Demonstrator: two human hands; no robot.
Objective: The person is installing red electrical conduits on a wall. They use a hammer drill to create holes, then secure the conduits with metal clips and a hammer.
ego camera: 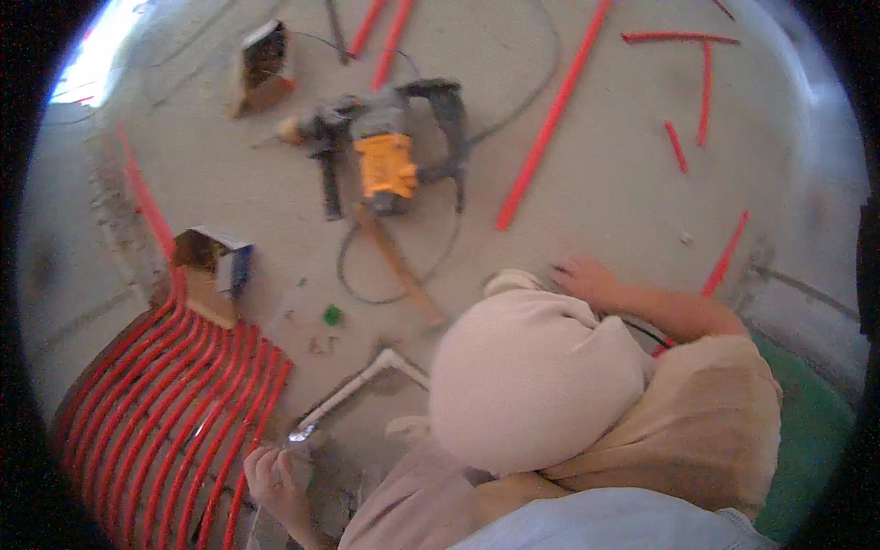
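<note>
My right hand [586,283] reaches low over the concrete floor, fingers extended and somewhat blurred, with nothing visible in it. My left hand [275,474] is at the lower left with curled fingers; whether they grip anything cannot be told. Just above it is a shiny silver tip [301,434] at the end of a white, L-shaped pipe-like piece [390,357]. Several red pipes [172,385] run side by side next to this hand. My beige-clothed bent knee [536,385] fills the middle and hides part of the floor and the L-shaped piece.
A yellow and black rotary hammer drill [385,155] lies ahead beside a wooden handle [405,271], its cable looping on the floor. Two open cardboard boxes [265,69] hold small parts. A long red pipe [553,124] and shorter red offcuts [705,96] lie around. A green object [804,433] is at right.
</note>
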